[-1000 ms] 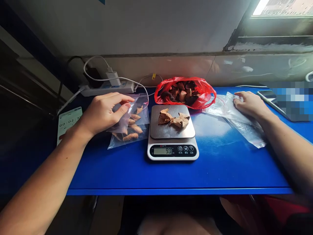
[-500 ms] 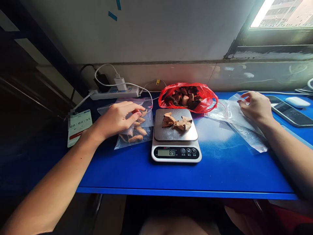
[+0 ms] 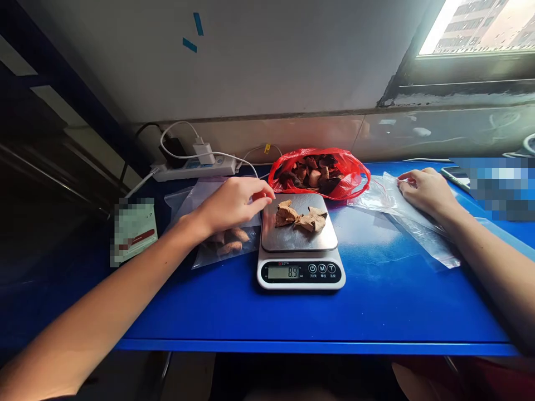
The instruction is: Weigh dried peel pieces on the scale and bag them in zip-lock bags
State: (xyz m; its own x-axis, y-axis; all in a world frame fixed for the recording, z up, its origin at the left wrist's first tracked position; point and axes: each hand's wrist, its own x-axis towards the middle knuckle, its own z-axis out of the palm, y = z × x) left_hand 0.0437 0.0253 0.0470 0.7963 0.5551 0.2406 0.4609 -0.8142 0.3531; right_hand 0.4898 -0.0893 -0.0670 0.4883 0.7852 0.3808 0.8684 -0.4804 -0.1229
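My left hand (image 3: pixel 237 205) reaches over to the left edge of a white kitchen scale (image 3: pixel 301 283). Its fingers are loosely bent, thumb apart, with nothing in them. Two pale brown dried pieces (image 3: pixel 312 219) lie on the steel scale plate, and the display reads 8.9. Beneath my left wrist is a clear zip bag (image 3: pixel 200 257) with several brown, oval dried pieces (image 3: pixel 233 245). At the right, my right hand (image 3: pixel 428 188) has its fingers curled at the upper edge of a flat clear plastic bag (image 3: pixel 424 236); its fingertips are partly hidden.
Behind the scale stands an open red plastic bag (image 3: pixel 360 177) of dark dried pieces. A white power strip (image 3: pixel 217 167) with plugs and cables runs along the wall. A phone (image 3: pixel 457 177) lies at the right, and a partly blurred phone (image 3: pixel 144 223) leans at the left.
My left hand has moved right, from over the bag of oval pieces to the scale's edge. My right hand stays at the clear bag. The view has tilted slightly upward.
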